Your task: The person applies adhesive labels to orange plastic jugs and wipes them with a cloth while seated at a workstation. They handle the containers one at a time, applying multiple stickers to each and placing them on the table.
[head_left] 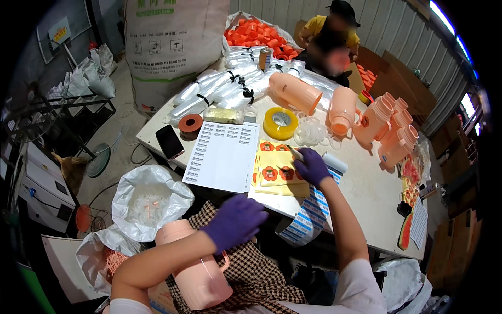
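My left hand (235,222), in a purple glove, is above my lap with its fingers drawn together; what they hold, if anything, is hidden. Below that forearm a pink plastic jug (201,282) with a side handle lies tilted across my checked apron (251,280). My right hand (314,167), gloved alike, is closed around a slim grey metal tool (295,153), its exact kind unclear. That tool points over yellow sheets of red flower-shaped stickers (277,175). Left of these lies a white label sheet (222,157), partly peeled. A blue-and-white label strip (314,206) hangs over the table edge.
Pink jugs (296,93) stand and lie on the table's right half. Yellow tape (281,123), clear rings (311,131), a phone (170,142) and plastic-wrapped bundles (225,86) lie around. An open white bag (149,201) sits left of my lap. Another person (334,39) works behind.
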`<state>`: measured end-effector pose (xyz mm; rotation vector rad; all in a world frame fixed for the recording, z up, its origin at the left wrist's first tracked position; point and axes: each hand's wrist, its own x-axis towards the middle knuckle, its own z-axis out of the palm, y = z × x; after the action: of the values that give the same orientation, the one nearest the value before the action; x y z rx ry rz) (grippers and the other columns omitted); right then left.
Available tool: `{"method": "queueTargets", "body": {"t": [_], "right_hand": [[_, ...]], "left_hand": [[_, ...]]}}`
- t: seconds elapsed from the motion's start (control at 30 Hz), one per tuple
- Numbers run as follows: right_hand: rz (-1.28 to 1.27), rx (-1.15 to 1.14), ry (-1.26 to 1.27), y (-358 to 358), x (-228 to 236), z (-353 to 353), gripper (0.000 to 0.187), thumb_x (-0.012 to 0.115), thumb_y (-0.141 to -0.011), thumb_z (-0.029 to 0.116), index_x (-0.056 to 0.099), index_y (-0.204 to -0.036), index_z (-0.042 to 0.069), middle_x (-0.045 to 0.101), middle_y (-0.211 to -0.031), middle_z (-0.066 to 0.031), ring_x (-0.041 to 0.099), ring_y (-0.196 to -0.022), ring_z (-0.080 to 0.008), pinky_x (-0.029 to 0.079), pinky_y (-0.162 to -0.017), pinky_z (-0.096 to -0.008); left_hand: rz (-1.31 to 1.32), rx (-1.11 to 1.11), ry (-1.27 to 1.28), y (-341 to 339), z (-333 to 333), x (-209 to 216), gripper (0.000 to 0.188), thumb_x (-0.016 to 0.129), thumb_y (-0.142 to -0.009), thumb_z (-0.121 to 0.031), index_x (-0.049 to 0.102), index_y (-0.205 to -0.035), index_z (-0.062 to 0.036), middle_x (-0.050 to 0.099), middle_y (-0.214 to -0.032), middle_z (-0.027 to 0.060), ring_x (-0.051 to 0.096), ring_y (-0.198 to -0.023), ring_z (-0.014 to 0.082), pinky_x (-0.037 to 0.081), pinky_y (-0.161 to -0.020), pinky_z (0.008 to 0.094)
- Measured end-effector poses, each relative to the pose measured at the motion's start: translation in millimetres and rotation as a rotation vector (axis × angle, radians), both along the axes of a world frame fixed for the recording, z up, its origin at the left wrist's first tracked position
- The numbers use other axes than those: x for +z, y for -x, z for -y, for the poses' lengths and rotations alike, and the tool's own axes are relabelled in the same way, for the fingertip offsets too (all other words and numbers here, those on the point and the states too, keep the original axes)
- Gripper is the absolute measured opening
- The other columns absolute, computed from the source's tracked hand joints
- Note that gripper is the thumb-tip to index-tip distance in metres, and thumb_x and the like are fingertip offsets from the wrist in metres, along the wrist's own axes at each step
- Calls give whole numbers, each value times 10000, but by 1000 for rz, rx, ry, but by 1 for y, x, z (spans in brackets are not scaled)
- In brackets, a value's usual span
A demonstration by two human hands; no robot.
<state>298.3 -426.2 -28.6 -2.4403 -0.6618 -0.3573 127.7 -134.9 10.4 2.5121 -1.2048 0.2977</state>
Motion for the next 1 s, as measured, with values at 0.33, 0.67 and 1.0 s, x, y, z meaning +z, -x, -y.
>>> {"method": "queueTargets", "body": {"t": [0.33,0.67,1.0], "right_hand": [[-343,75,422,-89,-28,-37,428,595,-841,394,644,-1106,61,658,-1052,-247,638,-1009,-414,510,-915,-462],[-456,36,316,-52,-13,-12,398,624,-889,352,620,-1122,29,657,-1052,-233,632,-987,-413,499,-893,-458],[-14,-117,-114,21,-2,30,504,602,-900,113,566,-1402,144,638,-1035,-143,647,-941,-308,512,-862,-367]], "left_hand": [[195,189,-137,-87,95,-94,510,582,-922,-313,533,-1375,-83,515,-1436,143,430,-1377,315,254,-1177,517],[118,221,-240,-104,86,-99,521,589,-917,-386,563,-1358,-110,527,-1435,121,419,-1392,296,165,-1213,526],[-86,354,-269,-110,125,-98,402,656,-872,-279,603,-1247,-146,592,-1095,49,591,-1082,225,504,-810,423]]}}
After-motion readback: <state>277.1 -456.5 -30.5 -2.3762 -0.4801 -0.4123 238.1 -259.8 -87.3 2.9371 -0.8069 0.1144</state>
